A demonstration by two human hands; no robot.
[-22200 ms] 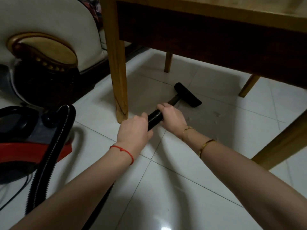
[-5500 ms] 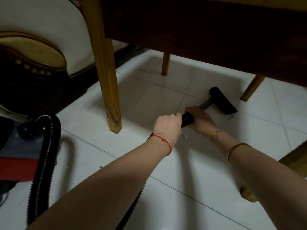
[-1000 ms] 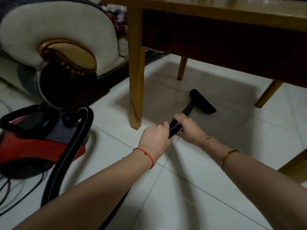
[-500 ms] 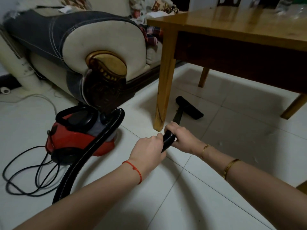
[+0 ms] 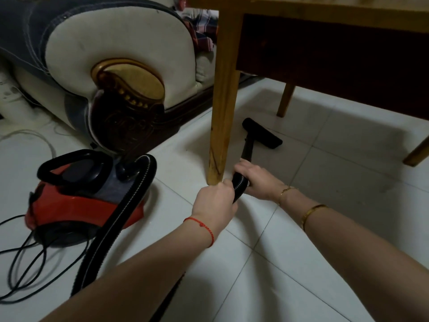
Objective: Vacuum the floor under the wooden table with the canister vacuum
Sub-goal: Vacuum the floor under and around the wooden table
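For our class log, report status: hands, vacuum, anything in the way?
Left hand and right hand both grip the hose. Nozzle flat on the floor under the table. Table leg right beside the hose; power cord loose by the vacuum.

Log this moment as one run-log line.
phase: vacuuming under wooden table | left hand: grips hose | right hand: grips hose | nozzle: on floor beside near table leg

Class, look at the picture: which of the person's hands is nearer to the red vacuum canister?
Left. The left hand grips the hose on the side toward the canister; the right hand grips it farther away, beyond the table leg.
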